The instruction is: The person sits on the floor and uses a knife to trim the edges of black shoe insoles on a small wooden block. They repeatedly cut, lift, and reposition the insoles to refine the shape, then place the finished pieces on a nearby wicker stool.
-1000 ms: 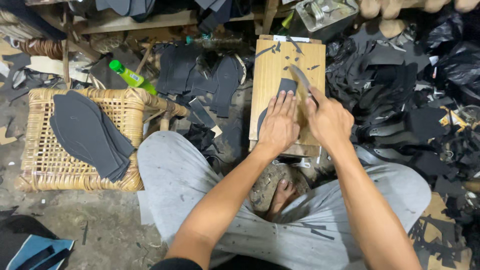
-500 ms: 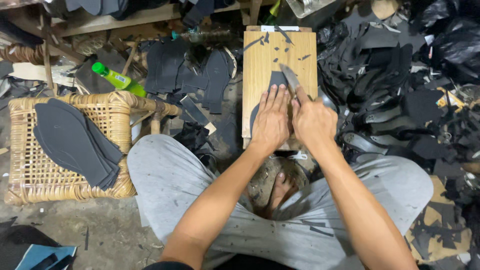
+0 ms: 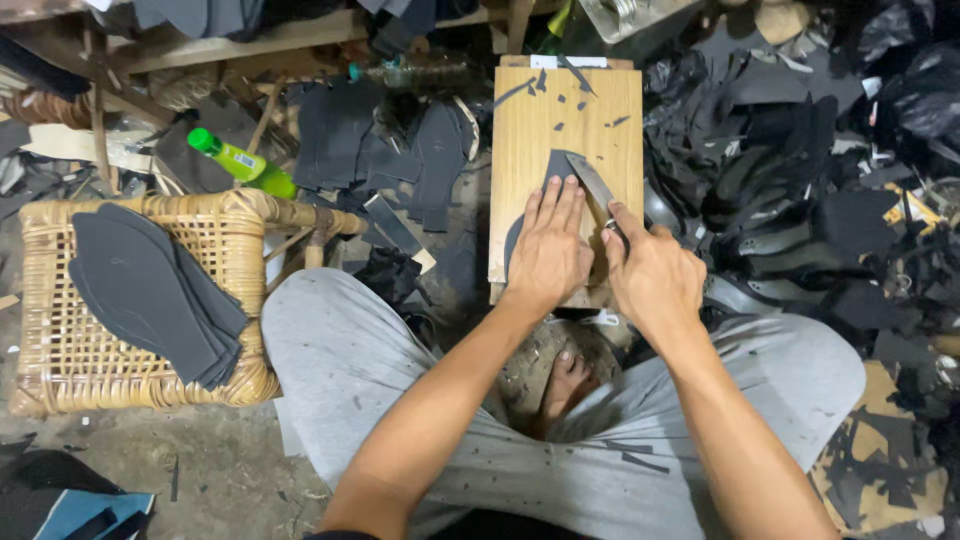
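While scraps of dark sheet lie heaped all around, the wooden cutting board (image 3: 565,130) holds 1 dark sole-shaped piece (image 3: 552,170), pinned flat under the left hand (image 3: 548,245), fingers spread and pressed down. Beside it the right hand (image 3: 652,275) is closed around a knife (image 3: 592,182), blade tip touching the piece just beside the left fingertips. A slip of the blade could nick those fingers, I judge.
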Tool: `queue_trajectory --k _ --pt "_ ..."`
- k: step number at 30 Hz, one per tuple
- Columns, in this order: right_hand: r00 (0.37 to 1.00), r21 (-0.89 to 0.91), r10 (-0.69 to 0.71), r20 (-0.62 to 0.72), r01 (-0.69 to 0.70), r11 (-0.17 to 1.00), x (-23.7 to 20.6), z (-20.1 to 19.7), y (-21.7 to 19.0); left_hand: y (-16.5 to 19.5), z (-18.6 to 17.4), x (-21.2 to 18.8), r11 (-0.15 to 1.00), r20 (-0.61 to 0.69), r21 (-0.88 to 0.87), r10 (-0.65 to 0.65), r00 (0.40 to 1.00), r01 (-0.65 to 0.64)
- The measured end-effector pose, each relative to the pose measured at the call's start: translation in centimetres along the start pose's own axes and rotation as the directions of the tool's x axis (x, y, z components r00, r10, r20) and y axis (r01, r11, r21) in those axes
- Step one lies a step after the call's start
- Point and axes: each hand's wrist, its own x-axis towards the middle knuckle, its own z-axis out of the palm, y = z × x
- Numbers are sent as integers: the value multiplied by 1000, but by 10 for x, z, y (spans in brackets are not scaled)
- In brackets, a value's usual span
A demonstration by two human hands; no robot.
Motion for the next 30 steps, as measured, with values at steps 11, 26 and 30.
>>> queue_trajectory --k 11,26,30 --pt "998 -20 -69 -6 69 997 6 10 -4 -7 10 -2 1000 9 0 0 1000 0" --pt "996 147 -21 -83 33 989 16 13 15 11 15 -1 992 -66 110 -55 996 62" --pt "997 87 26 -73 -20 996 -14 14 11 10 24 -1 993 -48 99 -62 997 66"
